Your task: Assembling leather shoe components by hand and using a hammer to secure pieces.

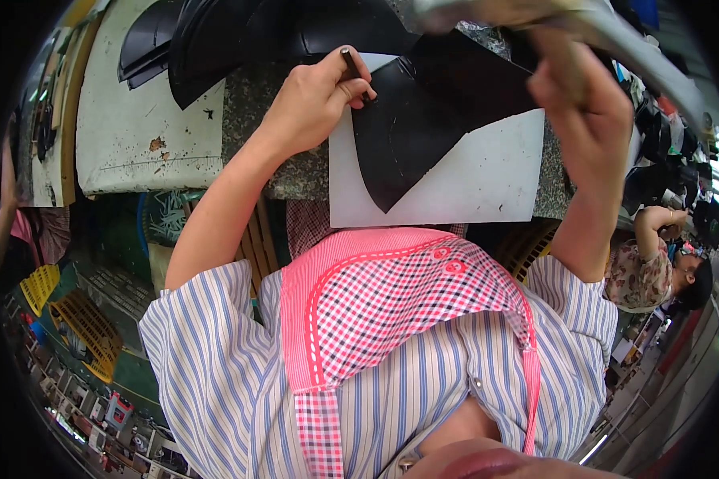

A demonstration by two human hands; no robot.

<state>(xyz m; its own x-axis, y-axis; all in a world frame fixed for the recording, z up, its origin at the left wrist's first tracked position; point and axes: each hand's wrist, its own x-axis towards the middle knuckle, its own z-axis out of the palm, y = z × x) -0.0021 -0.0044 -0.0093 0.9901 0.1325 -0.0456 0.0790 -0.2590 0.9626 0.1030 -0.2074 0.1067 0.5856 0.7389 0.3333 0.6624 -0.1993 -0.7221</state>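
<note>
My left hand (307, 100) is closed around a dark, rod-like punch (349, 62) with a bright metal top. The punch stands slightly tilted, its lower end by the left edge of a black leather-like piece (415, 132). This curved, pointed piece lies over a white board (479, 180) and carries a dashed line of small marks. My right hand (589, 100) is raised at the upper right, its fingers curled around a hammer-like tool (511, 12). Motion and the frame's top edge obscure the tool's shape. More black pieces (287, 28) overlap behind my left hand.
A speckled stone slab (295, 180) supports the board. To its left is a stained white tabletop (148, 152) with stacked black pieces (148, 40). Yellow plastic baskets (88, 331) sit on the floor at left. A co-worker (651, 263) is at the far right.
</note>
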